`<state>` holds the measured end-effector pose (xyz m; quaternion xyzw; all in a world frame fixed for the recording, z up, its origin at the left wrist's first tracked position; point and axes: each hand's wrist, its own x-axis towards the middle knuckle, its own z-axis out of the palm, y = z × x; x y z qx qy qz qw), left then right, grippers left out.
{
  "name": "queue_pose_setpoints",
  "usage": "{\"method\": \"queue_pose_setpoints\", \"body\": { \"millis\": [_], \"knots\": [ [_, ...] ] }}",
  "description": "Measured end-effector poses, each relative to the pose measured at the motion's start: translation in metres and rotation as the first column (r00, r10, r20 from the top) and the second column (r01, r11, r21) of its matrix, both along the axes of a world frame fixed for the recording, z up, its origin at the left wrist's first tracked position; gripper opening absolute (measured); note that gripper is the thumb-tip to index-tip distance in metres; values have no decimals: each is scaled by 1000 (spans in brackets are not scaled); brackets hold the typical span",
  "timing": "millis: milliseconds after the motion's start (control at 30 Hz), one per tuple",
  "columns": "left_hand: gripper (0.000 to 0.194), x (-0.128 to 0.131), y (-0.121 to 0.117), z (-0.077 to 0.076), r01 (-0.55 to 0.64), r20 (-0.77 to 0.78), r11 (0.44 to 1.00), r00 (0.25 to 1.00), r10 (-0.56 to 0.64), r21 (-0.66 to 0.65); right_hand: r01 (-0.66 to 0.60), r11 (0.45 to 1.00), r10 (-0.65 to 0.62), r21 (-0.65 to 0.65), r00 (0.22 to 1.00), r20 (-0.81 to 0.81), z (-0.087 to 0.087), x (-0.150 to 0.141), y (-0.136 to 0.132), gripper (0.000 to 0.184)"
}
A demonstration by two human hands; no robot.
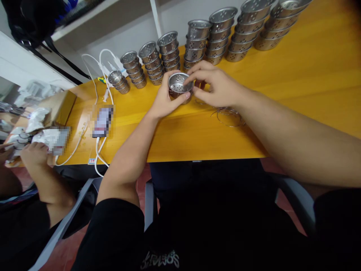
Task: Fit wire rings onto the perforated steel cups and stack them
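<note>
A perforated metal cup (178,86) with a flared rim stands above the middle of the yellow table. Wrapped around its left and front side is my left hand (166,98), with the thumb along the front. My right hand (213,83) reaches over the cup's right side, fingers bent and fingertips at the rim and inside edge. Whether the right fingers pinch anything small is hidden. Loops of thin wire (230,117) lie on the table below my right wrist.
Several stacks of perforated metal cups (194,43) line the table's back edge. To the left are a phone (103,122), white cables (97,154) and a cardboard box (60,109). A co-worker's hand (35,152) is at the far left.
</note>
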<state>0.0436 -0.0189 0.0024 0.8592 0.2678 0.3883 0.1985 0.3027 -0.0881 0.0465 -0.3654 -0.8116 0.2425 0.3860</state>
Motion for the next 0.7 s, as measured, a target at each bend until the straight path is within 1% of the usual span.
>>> {"method": "queue_pose_setpoints", "body": {
  "millis": [100,200,300,367,467,567,633,700],
  "knots": [
    [87,-2,3,1,-44,30,999,999,44,-11,32,999,-32,-28,999,-2,1,0,-1,49],
    [89,-5,7,1,-97,0,994,995,97,-42,87,996,-87,6,996,-2,3,1,-1,50],
    [94,-7,11,0,-93,-13,994,996,92,-64,130,990,-130,49,991,-6,5,2,-1,48],
    [95,-9,12,0,-98,-7,992,995,98,-77,154,987,-154,43,988,7,4,4,0,47],
    [98,-13,14,0,-124,-21,988,992,122,-97,169,985,-170,17,985,37,-2,5,6,51],
    [97,-18,19,-2,-95,-40,989,995,91,-112,154,988,-155,22,987,35,-13,7,14,54],
    [94,-21,24,-4,-80,-48,988,996,74,-130,139,990,-140,38,990,25,-20,8,19,51],
    [96,-23,26,-6,-76,-56,986,996,68,-150,127,991,-128,50,991,25,-26,8,24,47]
  ]
}}
